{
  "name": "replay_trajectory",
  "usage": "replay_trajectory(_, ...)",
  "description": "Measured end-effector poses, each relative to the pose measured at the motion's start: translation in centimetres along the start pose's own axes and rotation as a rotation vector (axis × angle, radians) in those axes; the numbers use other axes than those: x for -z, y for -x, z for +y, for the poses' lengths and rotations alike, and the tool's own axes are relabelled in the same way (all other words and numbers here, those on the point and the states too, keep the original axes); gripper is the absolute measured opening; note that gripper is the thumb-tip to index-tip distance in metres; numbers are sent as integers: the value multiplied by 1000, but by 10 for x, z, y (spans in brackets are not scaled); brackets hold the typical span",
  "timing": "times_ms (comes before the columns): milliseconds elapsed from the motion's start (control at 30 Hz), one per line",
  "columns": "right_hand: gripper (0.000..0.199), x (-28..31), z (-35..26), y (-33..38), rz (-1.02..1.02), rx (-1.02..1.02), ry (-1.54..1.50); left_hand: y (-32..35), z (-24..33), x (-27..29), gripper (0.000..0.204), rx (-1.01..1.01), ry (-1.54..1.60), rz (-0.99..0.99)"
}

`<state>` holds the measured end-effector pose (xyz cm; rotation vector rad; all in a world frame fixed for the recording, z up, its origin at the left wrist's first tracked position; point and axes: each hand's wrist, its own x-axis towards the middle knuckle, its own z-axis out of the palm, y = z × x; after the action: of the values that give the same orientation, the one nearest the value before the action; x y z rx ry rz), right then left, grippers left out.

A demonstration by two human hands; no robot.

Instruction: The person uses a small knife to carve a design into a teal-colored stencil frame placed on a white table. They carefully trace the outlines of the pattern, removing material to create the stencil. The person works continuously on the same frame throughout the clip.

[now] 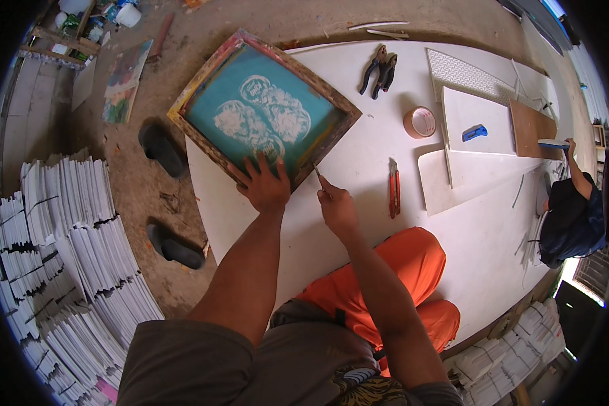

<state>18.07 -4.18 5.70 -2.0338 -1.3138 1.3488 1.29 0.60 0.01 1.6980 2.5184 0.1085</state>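
Observation:
A silk-screen printing frame [345, 110] with a worn, paint-stained wooden border lies turned cornerwise on the white board [250, 240]. Its teal mesh [210, 84] carries pale, roughly round printed shapes. My left hand [267, 186] rests over the frame's near corner, fingers spread onto the mesh. Just right of that corner, my right hand [338, 208] is closed around a slim metal tool [317, 172]. The tool's tip points at the frame's lower right edge; its exact kind is too small to make out, and I cannot tell whether it touches the wood.
Right of my hands lie red-handled pliers [394, 189], black-handled pliers [379, 71], a tape roll [420, 122] and a blue box cutter [475, 132]. Black slippers [162, 150] sit on the floor. Paper stacks [74, 250] rise at left. Another person [572, 216] works at far right.

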Motion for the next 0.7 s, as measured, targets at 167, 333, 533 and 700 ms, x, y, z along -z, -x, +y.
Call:
replay_trajectory(167,43,-1,8,-1,-1,71,-2,-2,1,3,66,18,-5,-23)
replay_trajectory(333,45,-10,28,-5,82,230,380,-1,0,4,67,39,3,-35)
replay_trajectory(533,50,14,19,-13,-365,-358,-814,-2,1,7,68,39,-4,-61)
replay_trajectory(700,50,23,31,-16,-600,-594,-1440,-2,-1,5,69,43,17,-53)
